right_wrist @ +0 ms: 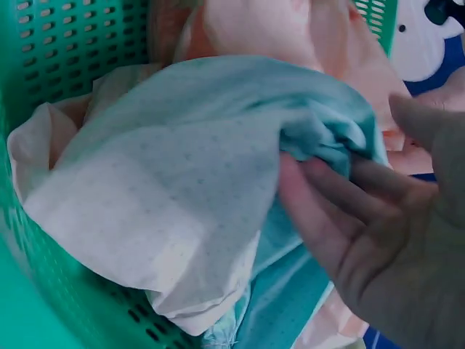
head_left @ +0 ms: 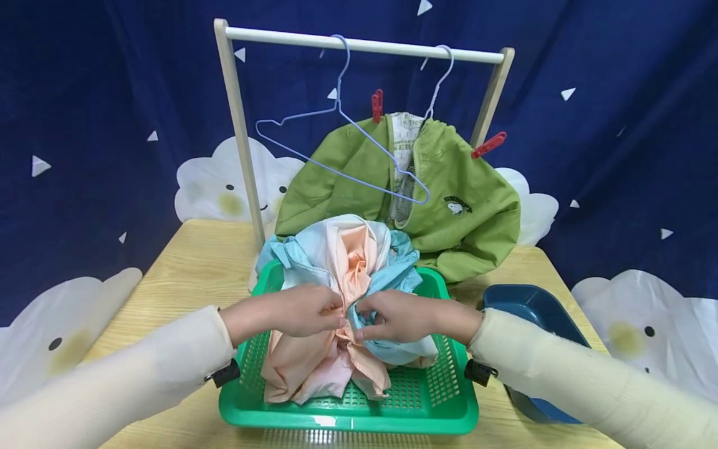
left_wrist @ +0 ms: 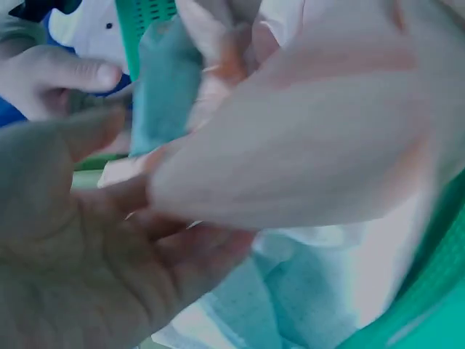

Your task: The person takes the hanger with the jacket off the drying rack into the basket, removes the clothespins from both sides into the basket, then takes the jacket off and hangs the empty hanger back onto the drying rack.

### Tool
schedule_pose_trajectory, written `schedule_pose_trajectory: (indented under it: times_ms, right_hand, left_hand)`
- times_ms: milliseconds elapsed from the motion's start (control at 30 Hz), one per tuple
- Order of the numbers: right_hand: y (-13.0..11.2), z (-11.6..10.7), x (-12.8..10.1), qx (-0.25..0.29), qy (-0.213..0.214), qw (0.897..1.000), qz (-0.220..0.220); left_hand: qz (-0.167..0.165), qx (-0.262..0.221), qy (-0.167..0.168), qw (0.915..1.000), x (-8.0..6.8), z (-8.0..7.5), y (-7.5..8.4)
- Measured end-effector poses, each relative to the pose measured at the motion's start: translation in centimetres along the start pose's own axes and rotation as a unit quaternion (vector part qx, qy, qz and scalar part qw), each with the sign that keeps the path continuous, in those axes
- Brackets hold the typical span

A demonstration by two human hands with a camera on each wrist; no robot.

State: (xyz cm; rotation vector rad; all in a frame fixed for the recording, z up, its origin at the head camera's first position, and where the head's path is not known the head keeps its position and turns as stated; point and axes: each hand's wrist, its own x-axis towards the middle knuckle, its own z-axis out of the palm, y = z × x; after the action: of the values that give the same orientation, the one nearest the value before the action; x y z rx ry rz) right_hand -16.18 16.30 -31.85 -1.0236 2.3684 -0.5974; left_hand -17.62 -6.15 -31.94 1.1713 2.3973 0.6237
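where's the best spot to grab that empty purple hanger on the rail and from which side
Probably the sloping shoulder wire just below the hook of the purple hanger, coming from the front. It hangs bare from the wooden rail, tilted toward the green jacket, so its lower bar overlaps the jacket, while the left shoulder stands free.

Green basket [head_left: 449, 399], peach-and-blue dotted cloth [head_left: 336, 255], green jacket [head_left: 471, 212]

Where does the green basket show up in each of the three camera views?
Head: the green basket sits bottom centre on the table, under both hands.
Left wrist: only slivers, a perforated strip at top left and a rim at the bottom right corner.
Right wrist: its perforated wall fills the left side and top.
Shared landmark: the pastel blue and peach garment piled in it, seen in all three views.
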Motion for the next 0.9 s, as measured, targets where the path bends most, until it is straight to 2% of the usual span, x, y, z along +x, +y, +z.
schedule_pose_trajectory:
  times_ms: [67, 133, 300, 467, 600, 767, 900]
  right_hand:
    - [0.0, 0.3, 0.5, -0.021, -0.045, 0.999, 0.015]
    - [-0.1, 0.6, 1.0, -0.044, -0.084, 0.994, 0.045]
    - [-0.3, 1.2, 2.2, -0.076, -0.181, 0.975, 0.106]
    - [0.0, 1.9, 3.3, -0.093, -0.246, 0.954, 0.141]
    - [0.5, 2.3, 3.8, -0.093, -0.281, 0.941, 0.167]
    - [1.1, 2.2, 4.3, -0.088, -0.312, 0.93, 0.174]
    - [1.5, 1.9, 4.6, -0.081, -0.33, 0.925, 0.168]
  left_hand:
    - [-0.009, 0.016, -0.051, 0.9985, 0.3, 0.2, 0.2]
    - [-0.035, 0.033, -0.1, 0.9938, 0.7, 0.3, 0.4]
    - [-0.098, 0.07, -0.198, 0.9727, 1.7, 1.1, 0.9]
    - [-0.139, 0.092, -0.251, 0.9534, 2.6, 2.1, 1.0]
    - [-0.187, 0.059, -0.286, 0.9379, 3.3, 2.7, 0.7]
    - [-0.214, 0.022, -0.324, 0.9213, 4.3, 2.8, -0.1]
    - [-0.227, 0.01, -0.342, 0.9119, 5.0, 2.7, -0.5]
